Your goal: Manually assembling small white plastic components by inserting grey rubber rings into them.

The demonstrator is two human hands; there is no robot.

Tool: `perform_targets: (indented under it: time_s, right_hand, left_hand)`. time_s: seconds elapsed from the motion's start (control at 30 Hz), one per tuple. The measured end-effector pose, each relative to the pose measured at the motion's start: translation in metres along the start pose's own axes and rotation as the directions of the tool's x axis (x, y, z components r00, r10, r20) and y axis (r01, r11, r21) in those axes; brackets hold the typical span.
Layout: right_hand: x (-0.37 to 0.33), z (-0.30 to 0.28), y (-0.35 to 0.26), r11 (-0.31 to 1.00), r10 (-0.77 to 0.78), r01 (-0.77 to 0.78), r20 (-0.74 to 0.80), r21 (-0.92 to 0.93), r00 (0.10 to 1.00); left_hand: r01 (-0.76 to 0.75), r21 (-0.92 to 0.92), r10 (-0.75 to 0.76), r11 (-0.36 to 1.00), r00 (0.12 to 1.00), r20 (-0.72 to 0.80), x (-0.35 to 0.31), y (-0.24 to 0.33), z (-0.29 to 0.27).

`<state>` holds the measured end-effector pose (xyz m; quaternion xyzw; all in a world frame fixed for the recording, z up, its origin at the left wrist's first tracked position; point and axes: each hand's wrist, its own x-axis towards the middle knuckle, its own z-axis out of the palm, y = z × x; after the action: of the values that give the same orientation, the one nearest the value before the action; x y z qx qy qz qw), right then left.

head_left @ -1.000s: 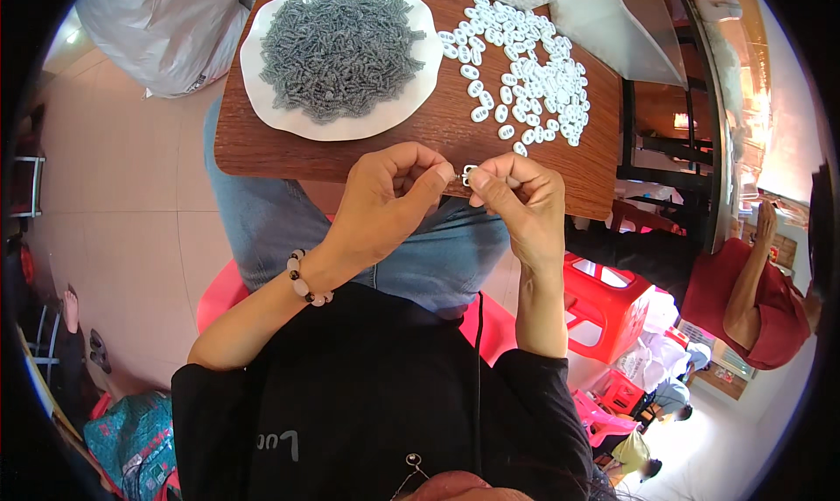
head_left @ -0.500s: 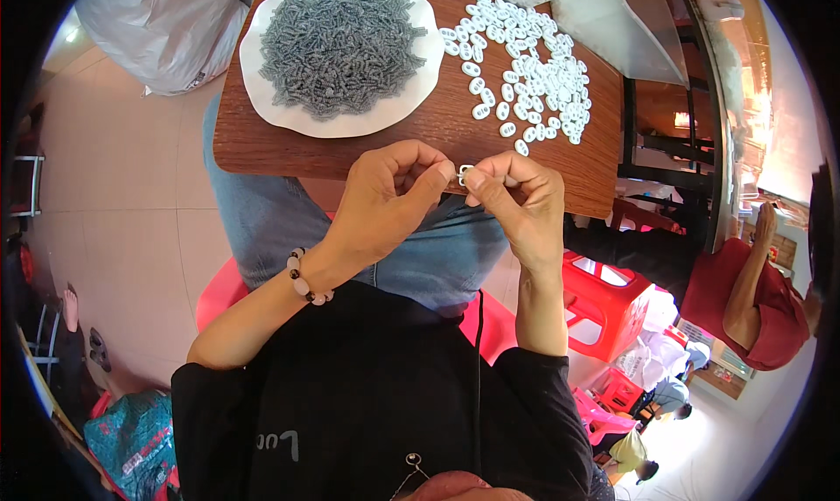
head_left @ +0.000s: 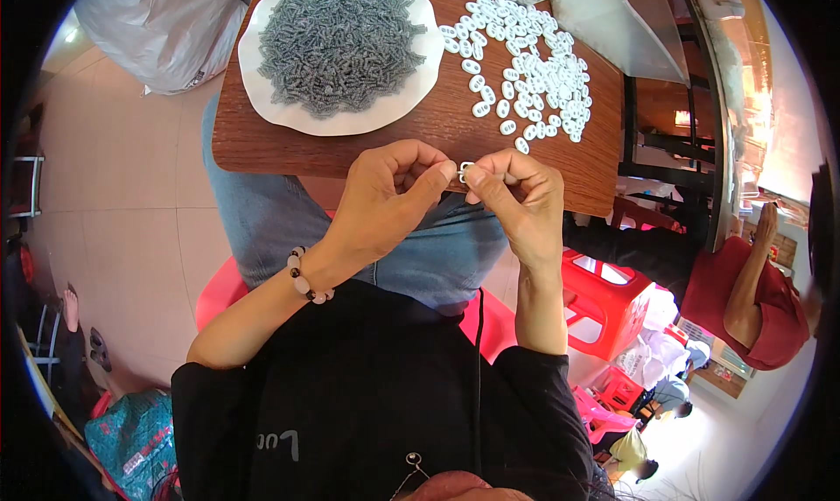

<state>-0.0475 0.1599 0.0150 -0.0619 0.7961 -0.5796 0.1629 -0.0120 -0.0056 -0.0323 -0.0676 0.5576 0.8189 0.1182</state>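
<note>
Head view: the right hand [head_left: 525, 199] pinches a white two-hole oval piece [head_left: 464, 174] over the near edge of the wooden tabletop [head_left: 302, 153]; the left hand [head_left: 389, 195], fingertips together just beside it, holds I can't tell what. A slipped pinch could drop the piece onto the jeans [head_left: 446, 256].

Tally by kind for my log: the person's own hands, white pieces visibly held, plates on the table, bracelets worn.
Bare left hand and right hand: 2
Small white holed piece, partly hidden: 1
White scalloped plate: 1
Pale-and-dark beaded bracelet: 1
Total: 5
</note>
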Motion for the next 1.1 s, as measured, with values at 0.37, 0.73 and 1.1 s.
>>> perform_targets:
  time_s: [0.37,0.73,1.1]
  right_hand:
    - [-0.0004,0.0011,0.0009,1.0,0.003,-0.003,0.004,-0.026,1.0]
    - [-0.0008,0.0036,0.0059,0.999,-0.019,0.019,0.015,-0.037,1.0]
    - [0.0006,0.0032,0.0051,0.999,-0.006,0.007,0.03,-0.049,1.0]
  left_hand:
    - [-0.004,0.0,0.004,1.0,1.0,-0.003,0.0007,-0.0026,-0.0003]
    - [0.003,0.026,-0.003,1.0,0.999,-0.032,-0.0003,-0.0045,0.0007]
    - [0.0,0.031,0.001,1.0,0.999,-0.04,-0.0003,-0.0025,0.0007]
